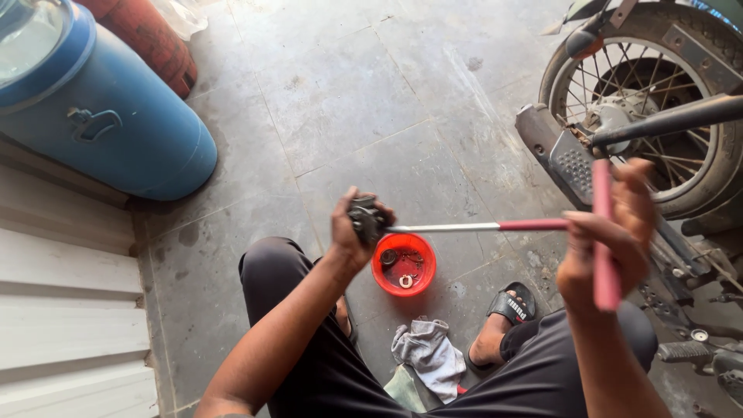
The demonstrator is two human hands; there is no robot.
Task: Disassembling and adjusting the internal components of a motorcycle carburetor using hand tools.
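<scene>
My left hand [354, 231] grips a small dark metal part [365, 219], held out over my left knee. A long T-handle tool with a silver shaft [445, 227] and red grip runs from that part to my right hand [607, 236]. My right hand is closed around the red cross handle [604, 271], which stands nearly upright. Below the shaft a small red bowl [403, 264] sits on the floor with a few small metal pieces in it.
A motorcycle rear wheel [658, 101] with footrest and frame stands at the right. A blue barrel [101, 108] lies at the upper left beside a red cylinder [151, 35]. A grey rag [429, 356] lies between my legs. My sandalled foot [507, 313] rests on the grey tiled floor.
</scene>
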